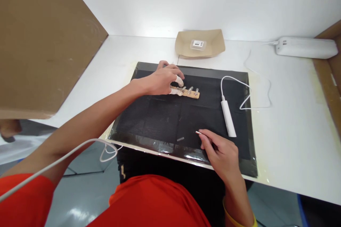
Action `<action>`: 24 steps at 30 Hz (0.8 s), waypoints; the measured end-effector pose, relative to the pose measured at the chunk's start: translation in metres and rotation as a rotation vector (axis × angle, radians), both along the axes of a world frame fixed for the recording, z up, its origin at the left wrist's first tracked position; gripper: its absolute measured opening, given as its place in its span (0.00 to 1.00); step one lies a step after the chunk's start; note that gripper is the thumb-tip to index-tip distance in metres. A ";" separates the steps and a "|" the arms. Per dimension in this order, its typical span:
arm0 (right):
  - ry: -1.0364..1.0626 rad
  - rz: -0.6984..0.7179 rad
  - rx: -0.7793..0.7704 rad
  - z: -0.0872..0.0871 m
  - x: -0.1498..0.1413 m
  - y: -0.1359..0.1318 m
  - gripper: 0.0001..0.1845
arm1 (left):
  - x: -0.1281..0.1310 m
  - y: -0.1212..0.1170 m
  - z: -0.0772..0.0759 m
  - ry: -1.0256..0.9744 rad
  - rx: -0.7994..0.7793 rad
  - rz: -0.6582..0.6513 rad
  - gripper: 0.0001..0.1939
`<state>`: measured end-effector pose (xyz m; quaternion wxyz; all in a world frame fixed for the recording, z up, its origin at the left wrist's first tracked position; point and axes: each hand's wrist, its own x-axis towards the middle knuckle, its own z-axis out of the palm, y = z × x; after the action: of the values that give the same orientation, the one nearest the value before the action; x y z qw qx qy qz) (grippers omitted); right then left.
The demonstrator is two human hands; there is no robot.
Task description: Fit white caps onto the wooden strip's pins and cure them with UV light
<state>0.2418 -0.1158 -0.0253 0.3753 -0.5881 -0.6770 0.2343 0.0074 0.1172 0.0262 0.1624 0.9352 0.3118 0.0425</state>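
Note:
My left hand (pixel 166 79) reaches over the mat's upper middle, with white finger covers on its thumb and index finger. These two fingers close around the left part of a small wooden strip (pixel 194 95), which bears several short, shiny metal pieces (pixel 190 90) standing in a row. The hand covers the strip's left end. Near the mat's front edge, my right hand (pixel 222 152) pinches a thin stick (pixel 198 133) with a white end; most of it is hidden in the fingers. A small clear tube (pixel 180 139) lies on the mat, left of my right hand.
Under my hands is a black mat (pixel 154 120) on a white table (pixel 298 142). A white pen-shaped device (pixel 228 118) with a looping cable lies at right. Behind stands a cardboard tray (pixel 213 48) holding a clear box (pixel 198 44). A white power strip (pixel 306 47) is at far right.

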 end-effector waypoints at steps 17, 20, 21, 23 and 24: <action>-0.013 0.007 0.007 -0.002 0.001 0.000 0.13 | 0.001 0.006 -0.004 -0.025 -0.022 -0.029 0.09; -0.018 0.007 0.011 -0.002 0.001 -0.001 0.13 | 0.000 0.006 -0.005 -0.030 0.000 -0.010 0.10; -0.020 0.007 0.014 -0.002 0.001 -0.001 0.13 | 0.000 0.005 -0.005 -0.033 0.009 -0.001 0.12; -0.020 0.009 0.025 -0.002 0.001 0.000 0.13 | 0.001 0.004 -0.005 -0.028 0.018 0.004 0.14; -0.018 0.009 0.031 -0.002 0.001 0.000 0.13 | 0.001 0.004 -0.005 -0.022 0.015 0.002 0.14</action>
<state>0.2425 -0.1162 -0.0269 0.3772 -0.5811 -0.6868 0.2199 0.0084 0.1210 0.0214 0.1588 0.9355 0.3108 0.0551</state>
